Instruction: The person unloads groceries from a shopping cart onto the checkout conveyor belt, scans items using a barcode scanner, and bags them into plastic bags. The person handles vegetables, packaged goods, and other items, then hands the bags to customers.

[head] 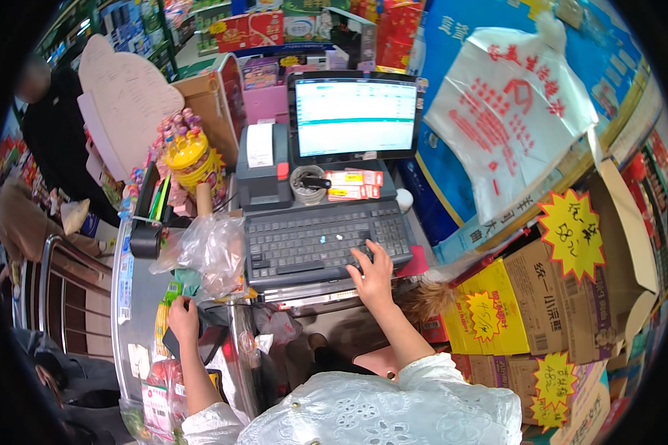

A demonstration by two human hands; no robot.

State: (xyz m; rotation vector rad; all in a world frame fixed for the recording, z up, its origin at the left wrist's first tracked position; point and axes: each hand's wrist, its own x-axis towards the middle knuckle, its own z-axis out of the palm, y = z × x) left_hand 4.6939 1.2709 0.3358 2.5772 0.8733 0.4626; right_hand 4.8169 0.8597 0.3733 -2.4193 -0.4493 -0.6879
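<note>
My right hand (pixel 373 275) hovers over or rests on the right part of a black computer keyboard (pixel 295 242), fingers spread and holding nothing. My left hand (pixel 183 321) is at the counter on the left, its fingers curled at the edge of a yellow packet with a green top (pixel 162 320). A dark flat object (pixel 211 339) lies partly hidden beneath that wrist. Crumpled clear plastic bags (pixel 214 250) sit between the packet and the keyboard. Behind the keyboard a lit monitor (pixel 356 117) shows a table of rows.
A receipt printer (pixel 264 167), a small clear tub (pixel 308 186) and price tags (pixel 353 184) stand behind the keyboard. Bagged produce (pixel 164 384) lies at the counter's near end. Cartons (pixel 551 300) are stacked at right. One person (pixel 55 133) stands beyond the counter (pixel 131 328); others are lower left.
</note>
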